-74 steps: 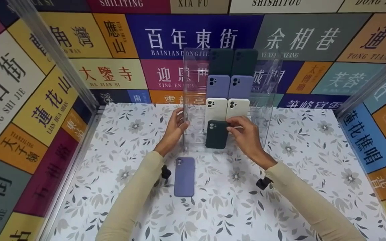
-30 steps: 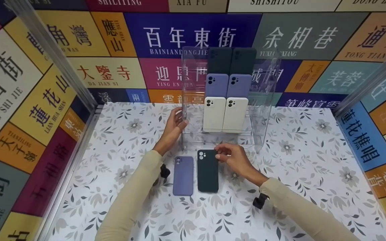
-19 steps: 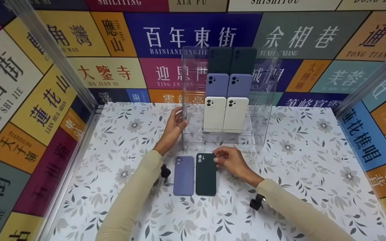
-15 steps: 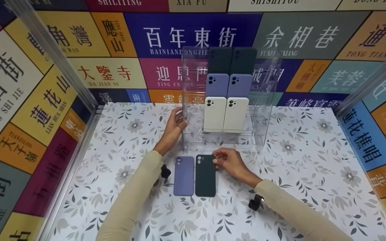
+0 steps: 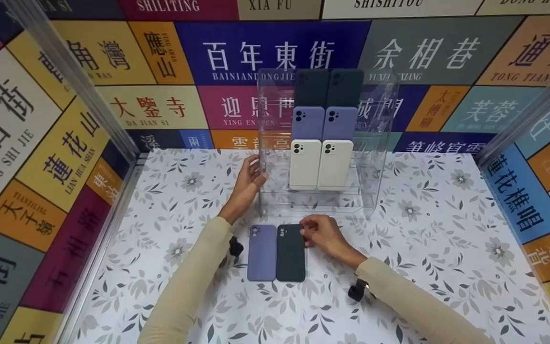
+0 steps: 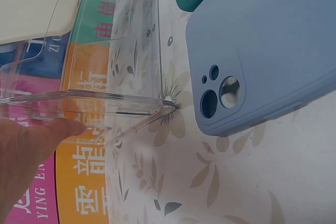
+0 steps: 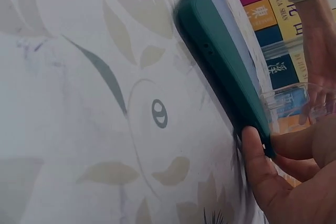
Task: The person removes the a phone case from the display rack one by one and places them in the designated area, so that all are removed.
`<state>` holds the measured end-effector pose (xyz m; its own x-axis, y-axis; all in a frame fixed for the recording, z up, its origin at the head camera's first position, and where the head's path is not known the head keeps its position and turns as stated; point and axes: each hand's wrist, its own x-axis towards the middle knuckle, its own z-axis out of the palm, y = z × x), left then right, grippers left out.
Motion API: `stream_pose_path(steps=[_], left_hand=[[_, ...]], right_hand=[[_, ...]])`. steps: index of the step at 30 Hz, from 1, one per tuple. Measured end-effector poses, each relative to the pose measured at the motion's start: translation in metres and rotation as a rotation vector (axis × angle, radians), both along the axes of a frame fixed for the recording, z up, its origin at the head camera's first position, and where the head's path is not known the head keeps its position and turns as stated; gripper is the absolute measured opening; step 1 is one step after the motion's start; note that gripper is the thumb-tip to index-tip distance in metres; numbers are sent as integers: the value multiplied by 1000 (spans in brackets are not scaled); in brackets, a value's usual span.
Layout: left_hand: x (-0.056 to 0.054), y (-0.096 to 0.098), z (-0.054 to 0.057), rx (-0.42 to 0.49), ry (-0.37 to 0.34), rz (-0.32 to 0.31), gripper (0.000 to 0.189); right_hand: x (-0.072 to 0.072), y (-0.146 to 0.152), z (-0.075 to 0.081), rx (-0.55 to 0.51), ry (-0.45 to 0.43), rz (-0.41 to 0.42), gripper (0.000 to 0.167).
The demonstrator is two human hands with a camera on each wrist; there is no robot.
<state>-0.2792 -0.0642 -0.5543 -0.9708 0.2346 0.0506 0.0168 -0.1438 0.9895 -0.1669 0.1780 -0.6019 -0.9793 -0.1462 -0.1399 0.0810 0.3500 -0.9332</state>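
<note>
My right hand [image 5: 328,237] pinches the upper right corner of a dark green phone case [image 5: 291,255] between thumb and fingers. The right wrist view shows the thumb on the long side of this case [image 7: 223,59]. Edge to edge on its left lies a purple phone case [image 5: 261,255], camera holes at the top. My left hand [image 5: 246,186] grips the left side of a clear stepped display stand [image 5: 375,184], its thumb along the transparent edge. Two white cases [image 5: 304,167] fill the stand's lowest step, two purple cases [image 5: 308,123] the middle, two dark green cases [image 5: 312,87] the top.
The floral tabletop [image 5: 437,267] spreads around both cases. Panels printed with large characters [image 5: 275,52] rise behind the stand and on both sides. Clear corner posts [image 5: 84,91] stand at the back left and back right.
The dark green case has come from in front of the stand down to the table, then left against the purple case. My right hand has moved with it; my left hand stays at the stand.
</note>
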Motion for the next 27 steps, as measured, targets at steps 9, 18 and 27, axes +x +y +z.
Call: stream_pose_path(steps=[9, 18, 27], left_hand=[[2, 1, 0, 19, 0, 16, 63], [2, 2, 0, 21, -9, 9, 59], [2, 0, 1, 11, 0, -10, 59]], right_hand=[[2, -3, -2, 33, 29, 5, 16], [4, 7, 8, 52, 99, -4, 16], [4, 28, 28, 80, 158, -32, 20]])
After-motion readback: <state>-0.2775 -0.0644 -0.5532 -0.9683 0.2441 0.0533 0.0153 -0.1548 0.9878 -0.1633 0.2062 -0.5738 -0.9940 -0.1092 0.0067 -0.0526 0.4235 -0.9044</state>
